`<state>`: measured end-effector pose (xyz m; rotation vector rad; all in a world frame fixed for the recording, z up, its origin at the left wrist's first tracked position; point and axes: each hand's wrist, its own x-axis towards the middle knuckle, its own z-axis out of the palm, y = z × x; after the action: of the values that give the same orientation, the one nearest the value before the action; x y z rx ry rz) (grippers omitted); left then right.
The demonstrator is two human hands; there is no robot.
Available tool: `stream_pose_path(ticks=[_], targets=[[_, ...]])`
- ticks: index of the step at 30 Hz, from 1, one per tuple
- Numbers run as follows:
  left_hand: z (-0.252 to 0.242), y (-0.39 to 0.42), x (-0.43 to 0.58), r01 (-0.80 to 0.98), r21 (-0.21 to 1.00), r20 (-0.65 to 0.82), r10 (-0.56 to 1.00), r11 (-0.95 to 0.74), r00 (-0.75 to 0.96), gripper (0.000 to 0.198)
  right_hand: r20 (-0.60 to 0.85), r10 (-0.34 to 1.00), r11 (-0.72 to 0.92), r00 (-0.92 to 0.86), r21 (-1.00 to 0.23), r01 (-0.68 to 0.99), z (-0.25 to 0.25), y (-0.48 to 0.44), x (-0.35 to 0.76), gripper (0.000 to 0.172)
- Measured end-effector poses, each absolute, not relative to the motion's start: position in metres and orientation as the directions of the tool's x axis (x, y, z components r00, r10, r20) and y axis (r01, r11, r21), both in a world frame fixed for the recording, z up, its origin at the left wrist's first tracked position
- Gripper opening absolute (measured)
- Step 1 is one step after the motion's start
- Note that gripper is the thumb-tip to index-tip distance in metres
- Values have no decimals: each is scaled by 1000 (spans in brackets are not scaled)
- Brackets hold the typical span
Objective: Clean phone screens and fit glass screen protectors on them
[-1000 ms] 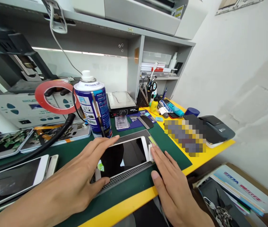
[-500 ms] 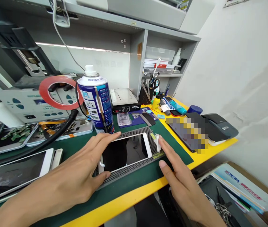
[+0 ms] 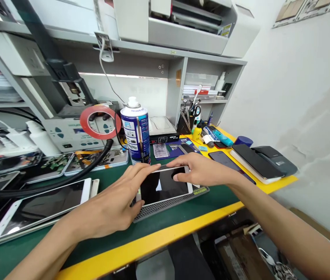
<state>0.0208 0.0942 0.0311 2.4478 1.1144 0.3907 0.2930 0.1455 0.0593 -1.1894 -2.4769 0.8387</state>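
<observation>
A white-framed smartphone with a dark, glossy screen lies on a grey perforated mat. My left hand grips its left end, fingers along the far edge and thumb at the near edge. Over the phone's far right corner, my right hand is curled, with its thumb on the screen side and its fingers by the far edge. Those fingertips are partly hidden. Beneath the right hand a pale strip shows on the mat, too covered to name.
Behind the phone stand a blue spray can and a roll of red tape. A black hose crosses the left side above other phones. To the right lie a dark phone and a black case.
My right hand has moved from the mat's right end up and left onto the phone's far right corner. My left hand keeps its hold. The camera view has shifted.
</observation>
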Motion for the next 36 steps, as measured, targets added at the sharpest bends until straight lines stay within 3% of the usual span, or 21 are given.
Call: stream_pose_path(ticks=[3, 7, 11, 13, 15, 18, 20, 25, 36], targets=[[39, 94, 18, 600, 557, 87, 760, -573, 645, 73, -94, 720, 487, -688, -638, 597, 66, 159, 282, 28], [45, 96, 13, 521, 759, 70, 844, -391, 531, 63, -181, 723, 313, -667, -774, 550, 69, 160, 288, 24], [49, 100, 14, 92, 988, 84, 927, -126, 366, 68, -219, 789, 20, -573, -924, 381, 66, 141, 305, 27], [51, 100, 18, -92, 996, 50, 930, -17, 365, 65, -222, 851, -126, -475, -966, 227, 59, 124, 307, 28], [51, 98, 26, -167, 985, 46, 896, 32, 442, 53, -231, 904, -239, -359, -971, 21, 48, 106, 303, 28], [46, 94, 38, -152, 988, 82, 854, -4, 513, 31, -182, 937, -259, -298, -935, -241, 27, 80, 285, 30], [40, 93, 42, -106, 993, 90, 875, -45, 475, 23, -160, 948, -246, -274, -916, -317, 16, 69, 271, 30], [31, 94, 40, -55, 995, 95, 881, -78, 464, 27, -151, 960, -212, -235, -942, -260, 10, 62, 255, 33], [38, 96, 32, -41, 988, 151, 920, -146, 361, 28, -138, 894, -225, -427, -961, -160, -3, 48, 278, 39]])
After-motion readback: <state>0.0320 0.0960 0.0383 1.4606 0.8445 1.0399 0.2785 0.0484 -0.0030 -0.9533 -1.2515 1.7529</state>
